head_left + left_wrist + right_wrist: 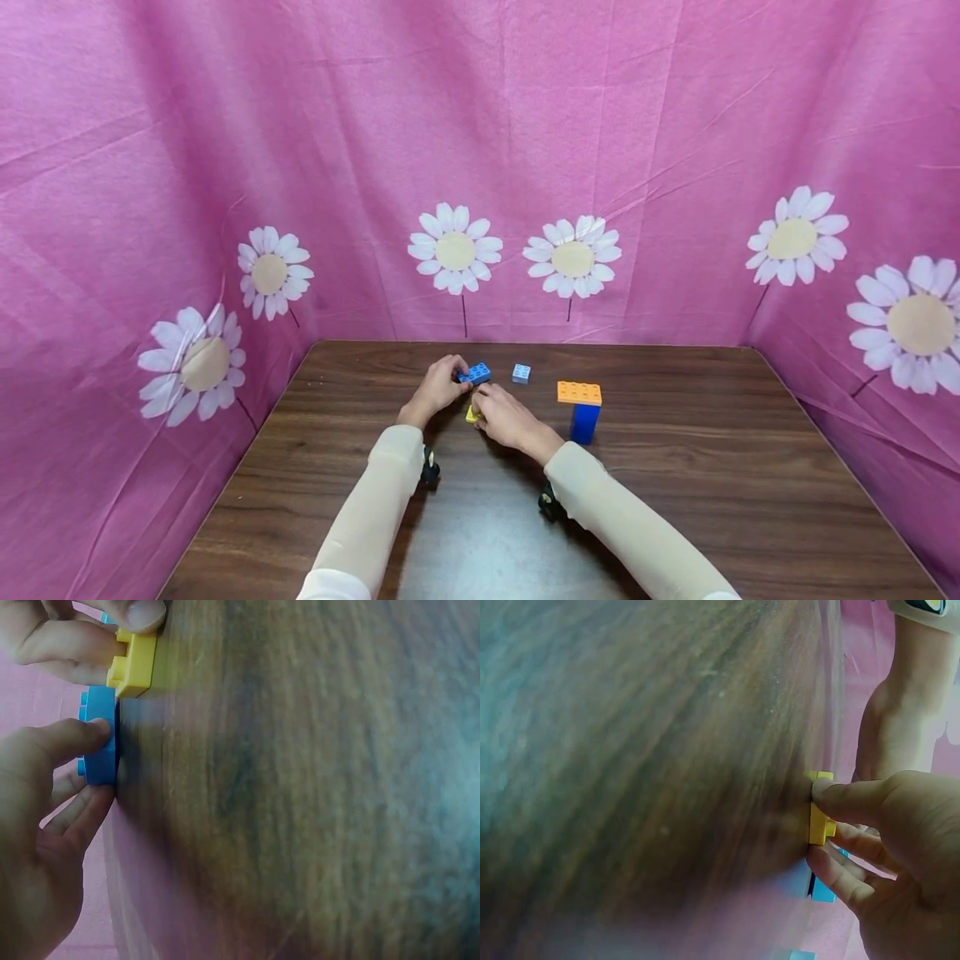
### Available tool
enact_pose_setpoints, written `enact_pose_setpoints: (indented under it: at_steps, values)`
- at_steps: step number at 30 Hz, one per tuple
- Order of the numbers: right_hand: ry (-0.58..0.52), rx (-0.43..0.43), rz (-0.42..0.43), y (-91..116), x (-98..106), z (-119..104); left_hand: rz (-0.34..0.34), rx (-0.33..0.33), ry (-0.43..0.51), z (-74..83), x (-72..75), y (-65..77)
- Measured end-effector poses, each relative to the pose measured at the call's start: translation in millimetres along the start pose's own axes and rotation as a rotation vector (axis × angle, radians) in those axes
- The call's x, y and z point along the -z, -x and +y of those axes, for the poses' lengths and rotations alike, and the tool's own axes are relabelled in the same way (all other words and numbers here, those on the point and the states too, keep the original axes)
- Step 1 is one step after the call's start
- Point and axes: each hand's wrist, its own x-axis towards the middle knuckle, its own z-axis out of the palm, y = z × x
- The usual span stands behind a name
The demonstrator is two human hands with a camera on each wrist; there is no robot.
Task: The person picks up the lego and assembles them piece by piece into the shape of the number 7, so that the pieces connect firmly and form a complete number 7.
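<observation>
My left hand [437, 388] pinches a blue toy building brick [100, 742] between thumb and fingers, its studs facing up. Close in front of it, my right hand [508, 415] grips a smaller yellow brick [821, 814], with the thumb on one side and fingertips at its end. In the head view only a corner of the yellow brick shows past the right fingers. Both bricks are low at the tabletop, side by side in the left wrist view. A small light blue brick [521, 372] sits just to the right of the blue one.
Right of my right hand stands a dark blue upright block [584, 424] with an orange brick [578, 392] across its top. The brown wooden table [675, 500] ends at a pink cloth [510, 125] printed with daisies, hanging behind and on both sides.
</observation>
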Motion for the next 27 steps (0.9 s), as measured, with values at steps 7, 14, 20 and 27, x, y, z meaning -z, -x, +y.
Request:
enact_pose_setpoints:
  at_steps: [7,14,20,27]
  values:
    - [-0.074,0.000,-0.008,0,3,4,-0.001,0.123,0.097,4.7,3.0,4.7]
    - [-0.229,-0.065,-0.005,6,8,9,0.061,0.214,0.203,7.5,0.9,9.1]
    - [-0.313,-0.104,0.061,13,12,11,0.138,0.254,0.340,10.4,-1.5,14.5]
    - [-0.382,-0.113,0.118,25,19,12,0.199,0.281,0.525,14.7,-2.2,22.8]
